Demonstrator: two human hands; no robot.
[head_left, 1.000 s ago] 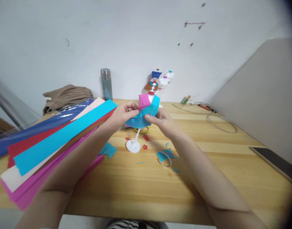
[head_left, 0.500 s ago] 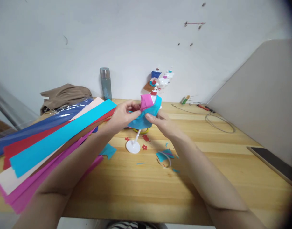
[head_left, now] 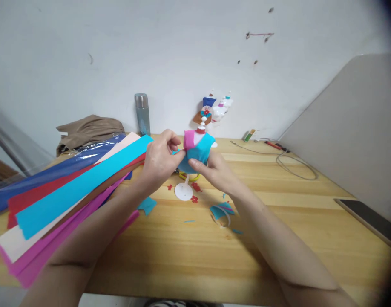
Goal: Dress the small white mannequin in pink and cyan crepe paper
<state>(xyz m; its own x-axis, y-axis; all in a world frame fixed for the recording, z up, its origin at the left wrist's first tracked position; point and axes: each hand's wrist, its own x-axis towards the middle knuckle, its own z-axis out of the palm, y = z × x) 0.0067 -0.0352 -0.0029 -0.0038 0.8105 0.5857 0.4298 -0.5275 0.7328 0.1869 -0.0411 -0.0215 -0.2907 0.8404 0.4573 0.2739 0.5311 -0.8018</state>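
A small white dress form (head_left: 199, 138) on a round-footed stand (head_left: 183, 192) is held between my hands, tilted a little. Blue crepe paper (head_left: 198, 153) wraps its body, and pink crepe paper (head_left: 189, 139) covers the shoulder at left. My right hand (head_left: 214, 170) grips the form from the right, thumb across the front and fingers hidden behind. At its left side my left hand (head_left: 162, 155) pinches the blue paper's edge with its thumb, the other fingers curled above. Exactly what lies between those fingertips is partly hidden.
Coloured crepe strips (head_left: 83, 187) lie at left beside brown cloth (head_left: 90, 130) and a flask (head_left: 142, 113). Decorated forms (head_left: 210, 104) stand behind. Red paper flowers (head_left: 194, 199), blue scraps (head_left: 147, 205), a tape ring (head_left: 225, 219) and yellow-handled scissors (head_left: 191, 177) lie nearby. A phone (head_left: 371, 221) is at right.
The dress form has turned and come more upright, its top shifting left and its foot slightly right. My right thumb has moved left with it, and my left fingers have lifted a little.
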